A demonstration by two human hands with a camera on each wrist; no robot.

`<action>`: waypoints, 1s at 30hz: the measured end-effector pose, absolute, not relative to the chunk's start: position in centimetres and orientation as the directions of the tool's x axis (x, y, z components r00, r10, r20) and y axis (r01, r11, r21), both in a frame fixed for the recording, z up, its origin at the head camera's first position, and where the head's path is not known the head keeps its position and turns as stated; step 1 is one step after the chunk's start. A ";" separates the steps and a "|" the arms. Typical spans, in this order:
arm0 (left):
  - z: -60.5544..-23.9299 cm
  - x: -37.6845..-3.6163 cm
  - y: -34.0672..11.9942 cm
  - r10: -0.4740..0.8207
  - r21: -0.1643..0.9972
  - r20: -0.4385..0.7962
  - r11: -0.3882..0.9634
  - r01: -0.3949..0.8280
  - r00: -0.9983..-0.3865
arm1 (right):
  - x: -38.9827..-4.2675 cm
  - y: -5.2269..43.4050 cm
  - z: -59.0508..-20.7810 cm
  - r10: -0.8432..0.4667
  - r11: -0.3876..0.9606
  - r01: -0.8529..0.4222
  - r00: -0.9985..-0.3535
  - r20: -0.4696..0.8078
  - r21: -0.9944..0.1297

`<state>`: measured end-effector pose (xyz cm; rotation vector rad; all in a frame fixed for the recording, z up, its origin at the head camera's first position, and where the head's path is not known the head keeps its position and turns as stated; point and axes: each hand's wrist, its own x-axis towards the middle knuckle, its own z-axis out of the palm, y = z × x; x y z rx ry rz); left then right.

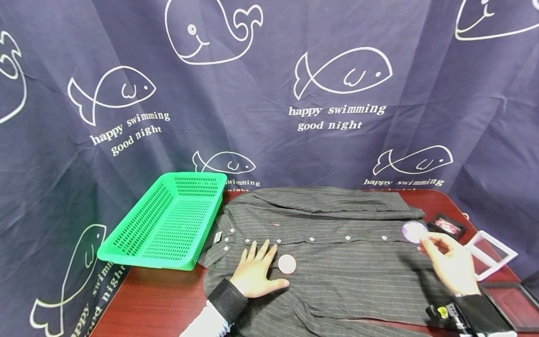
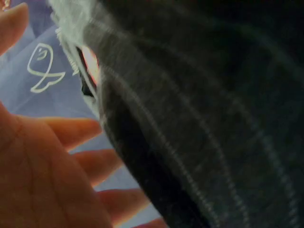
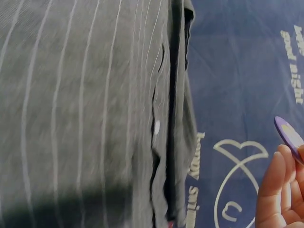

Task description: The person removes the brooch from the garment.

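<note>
A dark grey pinstriped shirt lies spread out on the table, its row of white buttons running from left to right. My left hand, fingers spread and straight, is at the shirt's left part; in the left wrist view its fingertips meet the cloth. Just right of that hand a pale pinkish round badge lies on the shirt. Between thumb and fingers, my right hand pinches a round purple-and-white badge by its edge, over the shirt's right end. The purple badge shows nearly edge-on in the right wrist view.
At the left stands a green plastic basket. By the table's right edge are a small black frame with a red-and-white piece, a white frame and a larger dark frame. A printed blue curtain hangs behind.
</note>
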<state>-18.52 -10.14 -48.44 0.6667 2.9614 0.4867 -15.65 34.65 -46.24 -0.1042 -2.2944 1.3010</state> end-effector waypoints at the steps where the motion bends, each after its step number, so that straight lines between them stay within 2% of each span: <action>1: -48.4 -18.5 -10.1 0.438 0.312 -0.014 0.856 0.412 -0.899 | -15.5 35.1 -46.3 0.305 0.522 -0.163 -0.881 0.362 -0.837; 4: -48.2 -18.3 -9.9 0.456 0.295 -0.067 0.859 0.419 -0.887 | -15.1 36.3 -46.5 0.315 0.508 -0.131 -0.892 0.325 -0.851; 8: -48.0 -18.2 -9.6 0.459 0.277 -0.140 0.869 0.410 -0.878 | -14.6 37.7 -46.6 0.361 0.572 -0.055 -0.879 0.312 -0.818; 16: -47.5 -18.0 -9.4 0.463 0.236 -0.176 0.877 0.419 -0.869 | -13.9 40.9 -46.6 0.480 0.587 0.102 -0.843 0.244 -0.803; 19: -47.4 -18.1 -9.4 0.468 0.235 -0.178 0.874 0.424 -0.866 | -13.9 41.9 -46.6 0.489 0.536 0.105 -0.848 0.207 -0.837; 23: -47.4 -18.0 -9.4 0.470 0.232 -0.176 0.874 0.428 -0.865 | -14.1 43.3 -46.6 0.454 0.391 0.096 -0.885 0.101 -0.915; 30: -47.4 -17.9 -9.3 0.473 0.215 -0.163 0.873 0.437 -0.866 | -14.6 45.8 -47.3 0.400 0.342 0.117 -0.916 0.031 -0.932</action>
